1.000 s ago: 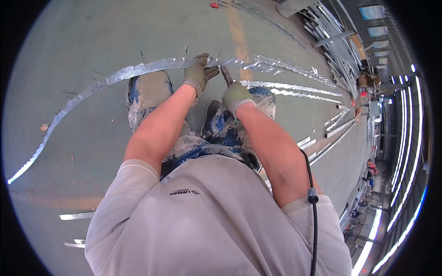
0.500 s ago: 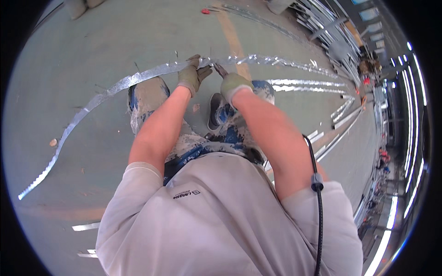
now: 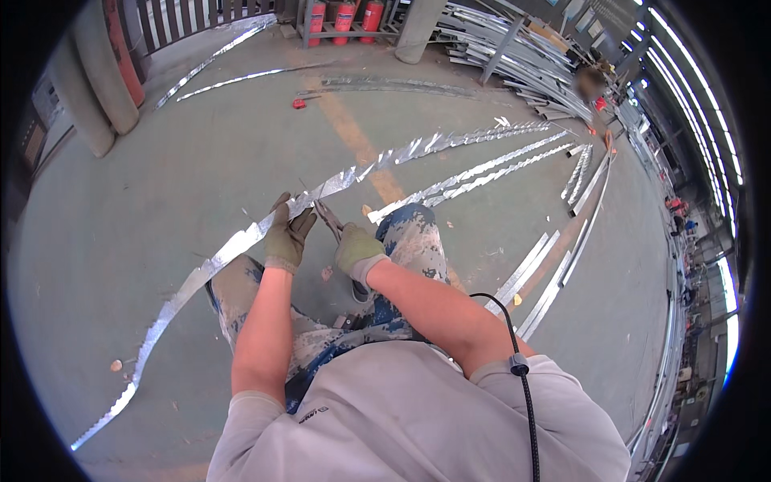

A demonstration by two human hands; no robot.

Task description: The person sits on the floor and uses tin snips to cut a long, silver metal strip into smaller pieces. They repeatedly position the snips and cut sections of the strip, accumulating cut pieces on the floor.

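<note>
A long, thin, shiny metal strip (image 3: pixel 195 279) with notched, bent-up edges runs from the lower left, across my knees, to the upper right. My left hand (image 3: pixel 285 241), in a greenish work glove, grips it near its middle with the fingers around its near edge. Gloved as well, my right hand (image 3: pixel 357 249) is closed around pliers (image 3: pixel 328 220). The dark jaws of the pliers reach the strip's near edge just right of my left hand. Whether those jaws are clamped on the metal is too small to tell.
Two more notched strips (image 3: pixel 466 181) lie on the floor to the right, with straight metal lengths (image 3: pixel 526 265) nearer. A stack of metal profiles (image 3: pixel 514 60) sits at the far right, beside a post (image 3: pixel 420 32). Red fire extinguishers (image 3: pixel 344 20) stand at the back.
My view has tilted up, bringing the extinguishers and far strips into sight. Both hands stay at the same stretch of the strip, and the pliers remain in my right hand.
</note>
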